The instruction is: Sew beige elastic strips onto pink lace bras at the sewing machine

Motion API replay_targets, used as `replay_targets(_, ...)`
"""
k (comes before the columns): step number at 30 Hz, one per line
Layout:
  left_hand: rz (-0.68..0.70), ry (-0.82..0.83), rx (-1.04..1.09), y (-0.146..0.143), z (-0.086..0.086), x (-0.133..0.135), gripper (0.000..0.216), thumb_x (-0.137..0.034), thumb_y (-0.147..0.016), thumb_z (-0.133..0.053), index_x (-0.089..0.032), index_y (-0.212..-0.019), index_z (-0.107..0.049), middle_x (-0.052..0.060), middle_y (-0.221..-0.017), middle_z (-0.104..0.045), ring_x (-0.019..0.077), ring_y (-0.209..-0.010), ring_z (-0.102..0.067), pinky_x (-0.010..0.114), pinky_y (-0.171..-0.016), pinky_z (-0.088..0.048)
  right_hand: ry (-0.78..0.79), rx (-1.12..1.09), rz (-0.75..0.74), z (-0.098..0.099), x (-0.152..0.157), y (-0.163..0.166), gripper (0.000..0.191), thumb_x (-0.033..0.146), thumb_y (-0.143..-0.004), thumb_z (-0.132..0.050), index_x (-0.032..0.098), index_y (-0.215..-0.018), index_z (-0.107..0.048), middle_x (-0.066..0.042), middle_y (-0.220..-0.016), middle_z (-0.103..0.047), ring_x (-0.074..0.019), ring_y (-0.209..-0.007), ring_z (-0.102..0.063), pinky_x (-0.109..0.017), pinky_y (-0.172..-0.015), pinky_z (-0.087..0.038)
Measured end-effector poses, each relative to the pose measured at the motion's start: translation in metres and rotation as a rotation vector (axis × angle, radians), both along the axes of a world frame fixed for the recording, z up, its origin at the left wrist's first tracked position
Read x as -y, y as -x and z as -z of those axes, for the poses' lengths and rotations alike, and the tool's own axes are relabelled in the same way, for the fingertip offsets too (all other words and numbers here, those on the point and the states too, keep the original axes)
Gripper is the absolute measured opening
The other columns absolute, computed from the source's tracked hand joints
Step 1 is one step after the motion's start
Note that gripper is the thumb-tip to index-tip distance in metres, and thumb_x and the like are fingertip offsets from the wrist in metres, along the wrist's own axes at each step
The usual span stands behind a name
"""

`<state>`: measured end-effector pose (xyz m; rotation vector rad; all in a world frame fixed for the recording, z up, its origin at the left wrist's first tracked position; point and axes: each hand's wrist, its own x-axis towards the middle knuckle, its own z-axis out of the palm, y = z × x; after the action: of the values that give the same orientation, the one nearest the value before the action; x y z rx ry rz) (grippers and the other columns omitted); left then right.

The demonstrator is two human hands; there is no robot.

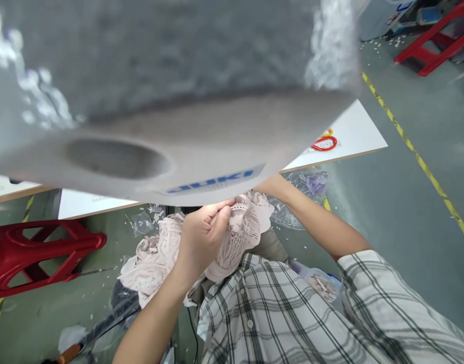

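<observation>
Pale pink lace fabric lies bunched over my lap and trails off to the left. My left hand pinches its upper edge between thumb and fingers, close below the sewing machine head. That grey head, marked JUKI, fills much of the upper view and is blurred. Only the wrist and a bit of my right hand show, near the right end of the lace; its fingers are hidden behind the machine. Whatever lies under the machine head is also out of sight.
White table panels extend behind the machine, with red-handled scissors or a loop on the right. A red stool stands left, another red stool far right. Plastic bags and scraps lie below; a small tub sits beside me.
</observation>
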<state>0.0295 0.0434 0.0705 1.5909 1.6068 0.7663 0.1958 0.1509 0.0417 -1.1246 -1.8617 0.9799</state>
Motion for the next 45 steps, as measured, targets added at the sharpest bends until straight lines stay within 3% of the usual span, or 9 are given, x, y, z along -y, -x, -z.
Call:
replay_targets(11, -0.031, -0.066, -0.006, -0.002, 0.01, 0.004, 0.031, -0.034, -0.091, -0.055, -0.019, -0.106, -0.078, 0.004, -0.11, -0.078, 0.0231, -0.107, -0.072, 0.031, -0.089, -0.06, 0.005, -0.004, -0.076, 0.0, -0.002, -0.002, 0.009, 0.019, -0.078, -0.061, 0.02, -0.075, -0.053, -0.003, -0.096, -0.056, -0.016, -0.081, -0.053, -0.029, -0.071, -0.047)
replay_targets(21, -0.013, -0.06, -0.01, -0.002, 0.008, 0.002, 0.028, -0.032, -0.091, -0.057, -0.022, -0.105, -0.079, 0.003, -0.108, -0.079, 0.0222, -0.102, -0.074, 0.028, -0.084, -0.061, -0.056, -0.061, -0.081, 0.003, -0.001, -0.003, 0.012, 0.02, -0.078, -0.058, 0.021, -0.071, -0.048, -0.003, -0.09, -0.054, -0.0174, -0.082, -0.05, -0.031, -0.072, -0.046)
replay_targets(25, 0.005, -0.137, -0.039, -0.004, 0.008, 0.004, 0.027, -0.03, -0.092, -0.056, -0.023, -0.104, -0.079, 0.002, -0.105, -0.079, 0.0205, -0.099, -0.075, 0.025, -0.083, -0.06, -0.072, -0.079, -0.104, 0.007, -0.005, -0.005, 0.014, 0.023, -0.08, -0.059, 0.02, -0.072, -0.048, -0.004, -0.093, -0.055, -0.0166, -0.082, -0.05, -0.03, -0.072, -0.045)
replay_targets(27, 0.015, -0.184, -0.087, -0.005, 0.008, 0.007, 0.027, -0.03, -0.092, -0.056, -0.023, -0.105, -0.079, 0.002, -0.102, -0.08, 0.0188, -0.091, -0.076, 0.022, -0.072, -0.059, -0.082, -0.099, -0.122, 0.008, -0.006, -0.006, 0.014, 0.026, -0.08, -0.059, 0.019, -0.073, -0.049, -0.005, -0.094, -0.055, -0.0164, -0.083, -0.05, -0.03, -0.073, -0.044)
replay_targets(30, 0.045, -0.234, -0.167, -0.008, 0.008, 0.011, 0.027, -0.029, -0.093, -0.055, -0.021, -0.107, -0.077, 0.001, -0.085, -0.08, 0.0123, -0.058, -0.07, 0.018, -0.049, -0.05, -0.094, -0.12, -0.135, 0.009, -0.006, -0.01, 0.011, 0.022, -0.079, -0.059, 0.019, -0.075, -0.049, -0.004, -0.093, -0.054, -0.0159, -0.084, -0.051, -0.029, -0.074, -0.043)
replay_targets(32, 0.069, -0.265, -0.202, -0.009, 0.007, 0.013, 0.027, -0.027, -0.094, -0.054, -0.02, -0.107, -0.077, 0.0, -0.077, -0.079, 0.0096, -0.046, -0.063, 0.018, -0.044, -0.045, -0.102, -0.123, -0.126, 0.009, -0.006, -0.012, 0.009, 0.019, -0.078, -0.058, 0.019, -0.076, -0.049, -0.003, -0.091, -0.053, -0.0161, -0.088, -0.052, -0.027, -0.075, -0.043)
replay_targets(39, 0.086, -0.362, -0.264, -0.01, 0.01, 0.018, 0.027, -0.026, -0.094, -0.053, -0.019, -0.106, -0.076, 0.003, -0.09, -0.081, 0.0127, -0.062, -0.071, 0.019, -0.054, -0.052, -0.137, -0.148, -0.111, 0.011, -0.003, -0.012, 0.007, 0.018, -0.077, -0.054, 0.019, -0.078, -0.047, -0.003, -0.09, -0.055, -0.0172, -0.09, -0.052, -0.029, -0.078, -0.043)
replay_targets(45, 0.092, -0.429, -0.31, -0.009, 0.014, 0.02, 0.024, -0.025, -0.095, -0.054, -0.018, -0.101, -0.076, 0.003, -0.089, -0.081, 0.0143, -0.071, -0.075, 0.019, -0.064, -0.056, -0.133, -0.177, -0.102, 0.012, -0.003, -0.011, 0.009, 0.018, -0.075, -0.054, 0.019, -0.078, -0.046, -0.004, -0.091, -0.055, -0.0169, -0.089, -0.053, -0.029, -0.079, -0.043)
